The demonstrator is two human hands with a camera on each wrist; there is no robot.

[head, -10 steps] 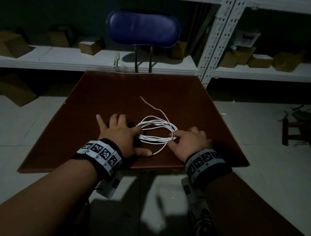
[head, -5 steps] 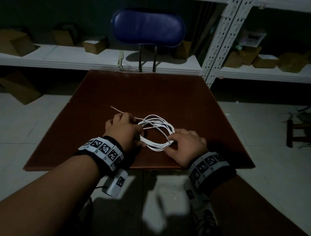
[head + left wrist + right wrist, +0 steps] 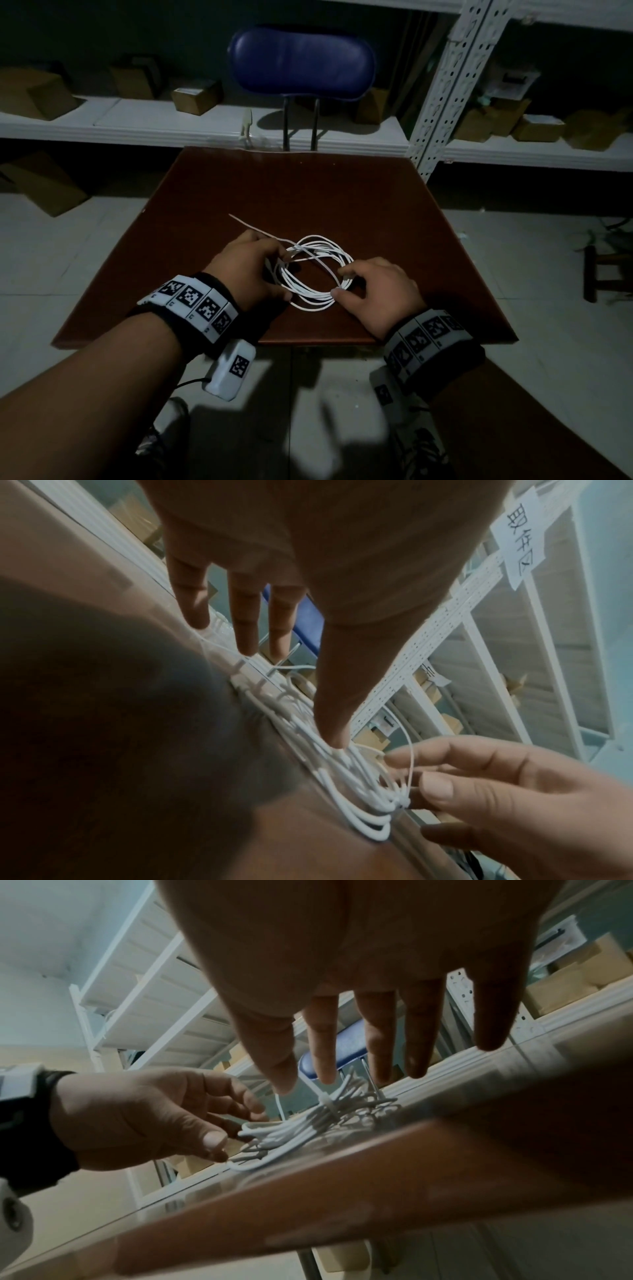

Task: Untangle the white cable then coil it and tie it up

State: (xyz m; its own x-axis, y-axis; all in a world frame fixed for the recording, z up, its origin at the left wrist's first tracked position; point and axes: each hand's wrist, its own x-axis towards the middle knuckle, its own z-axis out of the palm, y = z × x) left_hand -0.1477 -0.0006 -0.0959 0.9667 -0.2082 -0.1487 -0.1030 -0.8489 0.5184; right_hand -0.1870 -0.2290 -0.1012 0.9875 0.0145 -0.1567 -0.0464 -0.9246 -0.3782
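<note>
Securing the coil: the white cable [image 3: 315, 298] lies coiled on the worktop [image 3: 308, 192] between the hands, its long axis running roughly 10 to 4 o'clock. The left hand [image 3: 246, 267], fingers straight, presses its 9 o'clock side. The right hand [image 3: 376, 291], nearer the wrap [image 3: 325, 1103], pinches the 3 o'clock edge. A loose end [image 3: 246, 224] trails toward 10 o'clock. Whether the wrap is knotted cannot be made out.

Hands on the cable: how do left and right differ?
The left hand presses down the left of the white cable; the right hand pinches its bound right side. The loose tail passes the left hand, not the right hand. Both touch the cable on the table.
</note>
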